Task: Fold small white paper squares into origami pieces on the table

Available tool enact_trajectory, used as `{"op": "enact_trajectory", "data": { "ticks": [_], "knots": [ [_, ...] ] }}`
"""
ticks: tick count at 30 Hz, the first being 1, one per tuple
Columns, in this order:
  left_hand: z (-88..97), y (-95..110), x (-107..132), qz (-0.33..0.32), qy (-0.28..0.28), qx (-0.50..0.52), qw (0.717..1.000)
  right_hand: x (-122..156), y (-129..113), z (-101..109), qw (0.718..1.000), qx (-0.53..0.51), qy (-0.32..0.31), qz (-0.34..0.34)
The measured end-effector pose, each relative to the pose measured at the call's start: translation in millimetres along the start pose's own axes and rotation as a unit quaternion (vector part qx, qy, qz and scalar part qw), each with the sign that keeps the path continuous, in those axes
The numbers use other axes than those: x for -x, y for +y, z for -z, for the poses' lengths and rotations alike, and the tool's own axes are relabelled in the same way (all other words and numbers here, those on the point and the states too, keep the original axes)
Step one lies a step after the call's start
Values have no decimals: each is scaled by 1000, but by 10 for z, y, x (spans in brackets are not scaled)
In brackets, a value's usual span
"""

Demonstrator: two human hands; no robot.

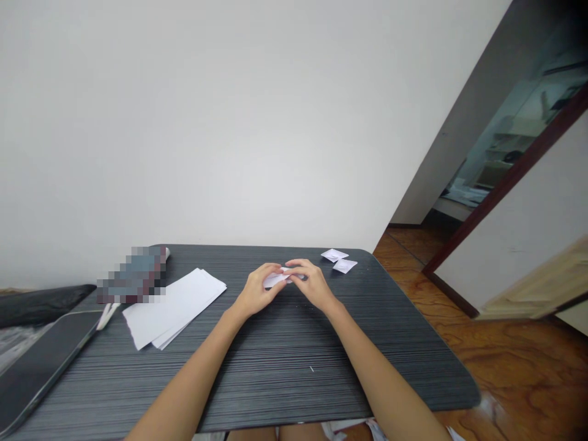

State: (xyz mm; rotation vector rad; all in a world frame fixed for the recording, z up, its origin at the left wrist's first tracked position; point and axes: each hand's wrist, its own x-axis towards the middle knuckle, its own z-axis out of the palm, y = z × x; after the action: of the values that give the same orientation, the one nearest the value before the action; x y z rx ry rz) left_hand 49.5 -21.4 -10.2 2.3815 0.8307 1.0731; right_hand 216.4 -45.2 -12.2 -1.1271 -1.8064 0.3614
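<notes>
Head view: left hand (258, 290), right hand (315, 286) half-curled, pinching folded white paper (274, 280); pixelated object (136, 272) unreadable.

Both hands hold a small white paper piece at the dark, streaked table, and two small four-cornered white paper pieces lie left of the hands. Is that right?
Not quite: the head view shows the two small four-cornered white paper pieces lying to the right of the right hand, not left. The rest stands.

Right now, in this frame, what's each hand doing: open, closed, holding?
Left hand: closed on the left side of the small white paper.
Right hand: closed on the same paper's right side.
</notes>
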Motion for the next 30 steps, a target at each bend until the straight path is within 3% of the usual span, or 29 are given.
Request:
{"op": "enact_trajectory", "data": {
  "ticks": [4, 9, 15, 21, 24, 30],
  "knots": [
    [-57, -159, 69, -4, -39, -117, 992, 56, 107, -30, 993, 95, -58, 40],
    [-57, -200, 108, -69, -120, -192, 972, 155, 175, -56, 984, 104, -138, 53],
    [-70, -166, 91, -100, -121, -168, 973, 243, 216, -66, 990, 62, -111, 56],
    [-93, -184, 71, -77, -123, -96, 985, 223, 276, -45, 999, -4, -41, -36],
    [-91, -227, 39, -44, -107, -73, 991, 189, 295, -30, 998, 3, -37, -53],
    [-112, -347, -9, 119, -68, -110, 984, 134, 372, -28, 989, 82, -51, -111]
  ]
}}
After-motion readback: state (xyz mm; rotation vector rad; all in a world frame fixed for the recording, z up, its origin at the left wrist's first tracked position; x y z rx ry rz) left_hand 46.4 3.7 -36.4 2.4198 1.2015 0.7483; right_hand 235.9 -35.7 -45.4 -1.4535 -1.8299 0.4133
